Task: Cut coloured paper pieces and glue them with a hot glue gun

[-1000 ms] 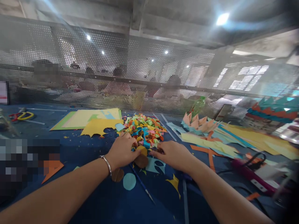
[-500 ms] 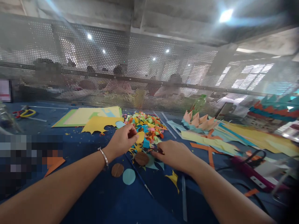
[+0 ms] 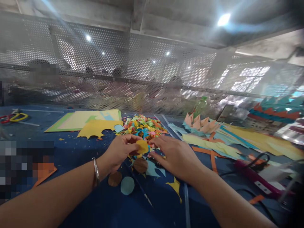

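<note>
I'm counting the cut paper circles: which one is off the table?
The yellow paper circle, pinched in the left hand. Two brown paper circles and the light blue paper circle lie flat on the blue tabletop.

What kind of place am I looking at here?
Likely a shared paper-craft workroom: a blue table strewn with paper scraps and coloured sheets, scissors at the far left, other people seated beyond a perforated screen.
</note>
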Demonstrator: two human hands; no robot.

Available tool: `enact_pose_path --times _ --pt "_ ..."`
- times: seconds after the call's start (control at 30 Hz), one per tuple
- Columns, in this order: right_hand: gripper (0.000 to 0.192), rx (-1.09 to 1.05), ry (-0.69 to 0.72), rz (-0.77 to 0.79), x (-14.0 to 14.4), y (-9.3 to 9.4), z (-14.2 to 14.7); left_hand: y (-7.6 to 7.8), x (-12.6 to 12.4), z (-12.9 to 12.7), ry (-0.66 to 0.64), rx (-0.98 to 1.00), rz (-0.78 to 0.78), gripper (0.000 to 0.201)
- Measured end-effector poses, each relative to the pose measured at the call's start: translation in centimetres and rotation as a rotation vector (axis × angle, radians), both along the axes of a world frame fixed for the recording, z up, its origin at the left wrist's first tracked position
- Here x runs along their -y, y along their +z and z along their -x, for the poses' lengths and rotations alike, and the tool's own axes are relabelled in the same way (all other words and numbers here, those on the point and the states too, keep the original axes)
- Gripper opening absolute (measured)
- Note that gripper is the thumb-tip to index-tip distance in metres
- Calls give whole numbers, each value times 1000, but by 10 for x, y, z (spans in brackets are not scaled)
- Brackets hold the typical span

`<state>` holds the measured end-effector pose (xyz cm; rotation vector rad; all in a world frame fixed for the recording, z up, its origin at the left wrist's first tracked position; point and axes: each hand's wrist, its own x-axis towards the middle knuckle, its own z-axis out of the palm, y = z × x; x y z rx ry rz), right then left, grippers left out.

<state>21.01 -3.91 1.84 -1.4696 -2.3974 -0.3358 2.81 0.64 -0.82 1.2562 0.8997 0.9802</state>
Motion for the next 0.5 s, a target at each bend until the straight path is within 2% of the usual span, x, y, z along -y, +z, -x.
enact_pose_path --times 0.07,0.17,0.3,0.5 --pt "20 -29 124 -56 0 -1 1 1 0 0 -17 19 42 15" --pt "16 -81 201 -45 0 -4 3 1 1 1 -62 41 92 9" --pt "14 -232 212 47 -2 -4 4 1 5 1 -121 28 105 5" --pt "10 -423 202 173 -6 -2 6 2 9 0 -176 37 10 14"
